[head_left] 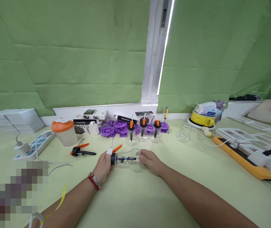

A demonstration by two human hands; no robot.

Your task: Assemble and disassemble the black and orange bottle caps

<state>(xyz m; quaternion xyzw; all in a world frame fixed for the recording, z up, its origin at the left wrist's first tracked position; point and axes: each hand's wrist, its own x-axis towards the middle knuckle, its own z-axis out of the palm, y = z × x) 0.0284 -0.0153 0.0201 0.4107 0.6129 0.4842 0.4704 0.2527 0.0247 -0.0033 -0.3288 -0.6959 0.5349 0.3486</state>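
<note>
Both hands grip a clear spray bottle [127,159] lying sideways on the table [135,196]: left hand [105,167] clasps its pump head, right hand [152,161] its base. Overtwisting could cross-thread the cap.

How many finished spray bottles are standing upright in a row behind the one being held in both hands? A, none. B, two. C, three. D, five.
C: three clear bottles with black and orange spray heads stand side by side in front of the purple parts, behind the bottle held sideways between the left hand and right hand.
</note>
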